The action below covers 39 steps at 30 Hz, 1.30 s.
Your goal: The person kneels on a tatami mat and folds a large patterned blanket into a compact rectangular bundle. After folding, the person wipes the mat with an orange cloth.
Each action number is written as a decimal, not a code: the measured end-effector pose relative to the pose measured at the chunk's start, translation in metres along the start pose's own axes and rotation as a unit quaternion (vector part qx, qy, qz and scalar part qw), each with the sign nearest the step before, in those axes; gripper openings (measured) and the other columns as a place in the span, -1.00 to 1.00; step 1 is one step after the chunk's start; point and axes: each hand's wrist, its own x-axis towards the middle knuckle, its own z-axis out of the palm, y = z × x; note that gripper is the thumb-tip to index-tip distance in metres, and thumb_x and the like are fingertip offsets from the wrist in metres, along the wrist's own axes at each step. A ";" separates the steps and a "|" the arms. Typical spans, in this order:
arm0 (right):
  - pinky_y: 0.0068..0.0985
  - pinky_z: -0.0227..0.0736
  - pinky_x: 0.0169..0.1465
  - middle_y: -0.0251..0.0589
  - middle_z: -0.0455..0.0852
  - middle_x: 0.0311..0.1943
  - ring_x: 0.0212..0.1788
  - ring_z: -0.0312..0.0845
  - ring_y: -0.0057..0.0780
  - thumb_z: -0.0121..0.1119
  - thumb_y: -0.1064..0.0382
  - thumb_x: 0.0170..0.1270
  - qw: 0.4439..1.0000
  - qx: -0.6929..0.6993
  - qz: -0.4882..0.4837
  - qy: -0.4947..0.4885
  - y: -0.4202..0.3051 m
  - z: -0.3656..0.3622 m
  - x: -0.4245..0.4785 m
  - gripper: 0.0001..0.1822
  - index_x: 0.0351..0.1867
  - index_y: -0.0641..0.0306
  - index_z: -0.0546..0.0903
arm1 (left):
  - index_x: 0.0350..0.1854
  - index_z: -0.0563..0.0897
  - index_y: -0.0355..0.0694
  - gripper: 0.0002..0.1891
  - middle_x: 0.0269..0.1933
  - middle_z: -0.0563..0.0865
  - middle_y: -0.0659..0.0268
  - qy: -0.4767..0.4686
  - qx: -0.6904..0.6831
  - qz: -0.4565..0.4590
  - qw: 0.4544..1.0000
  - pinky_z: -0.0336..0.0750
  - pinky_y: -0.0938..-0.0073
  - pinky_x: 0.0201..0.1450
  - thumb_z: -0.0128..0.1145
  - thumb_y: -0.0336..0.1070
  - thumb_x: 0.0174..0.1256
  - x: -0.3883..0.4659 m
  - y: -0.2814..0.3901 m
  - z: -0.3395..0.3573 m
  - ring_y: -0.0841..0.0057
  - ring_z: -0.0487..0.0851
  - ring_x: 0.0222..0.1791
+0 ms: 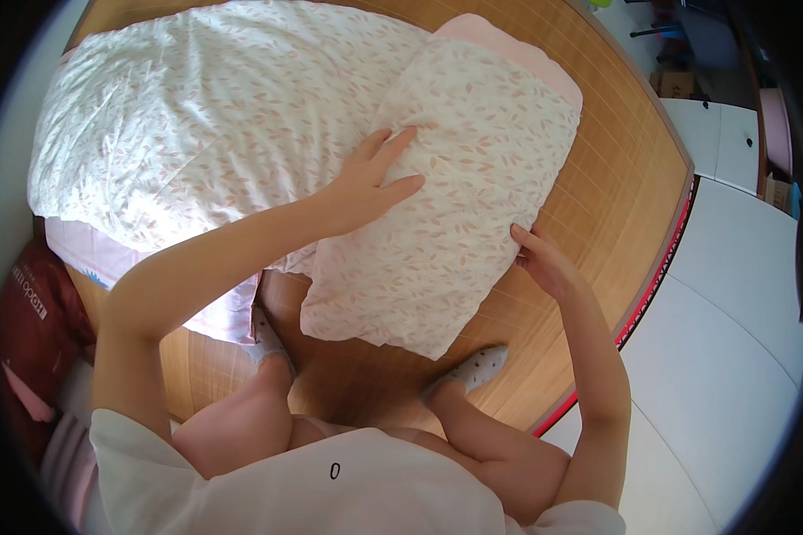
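A white quilt with a pink leaf print lies spread and wrinkled before me. Its right part is a flatter folded section lying over the rest, with a plain pink band along the far end. My left hand rests palm down near the inner side of this section, fingers spread. At the section's right edge, my right hand pinches the fabric, thumb on top; the other fingers are partly hidden below the edge.
Under the quilt is a wooden surface, with a pale checked cloth at the near left. A dark red bag bearing writing stands at the left. White cabinets and a red patterned edging strip lie right. My socked feet are close by.
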 end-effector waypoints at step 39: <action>-0.61 0.42 0.02 -0.21 0.63 -0.06 -0.07 0.51 -0.56 -0.06 0.47 0.29 0.863 -0.198 -0.342 -0.314 -0.158 0.376 0.013 -0.53 0.26 0.30 0.44 | 0.47 0.13 -0.22 -0.35 0.40 0.33 0.21 0.101 -0.425 -0.258 0.861 0.23 0.35 0.41 -0.23 0.12 0.52 -0.160 -0.033 -0.204 0.46 0.29 0.40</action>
